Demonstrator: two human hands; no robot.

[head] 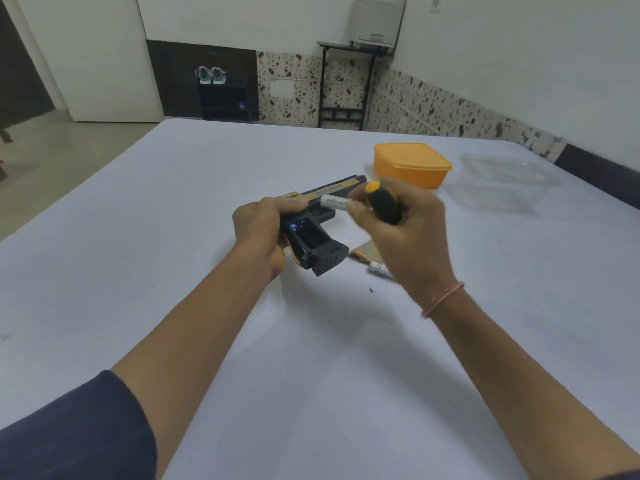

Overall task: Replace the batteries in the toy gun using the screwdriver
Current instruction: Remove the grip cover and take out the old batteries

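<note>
Landmark: toy gun (311, 233), above the white table (173, 220), near its middle. Left hand (258, 233) clamped around gun body. Grip compartment open; one battery end visible inside at its upper end, remainder dark. Right hand (398, 233), just right of gun, closed on screwdriver (382, 202) handle and pinching a white battery (334, 202) at fingertips. Cover piece (362, 252) and second battery (379, 270) lie right of gun; small screw (371, 290) nearer. Beyond gun: orange lidded box (412, 164), contents hidden; clear container (505, 181) farther right, contents unclear.
</note>
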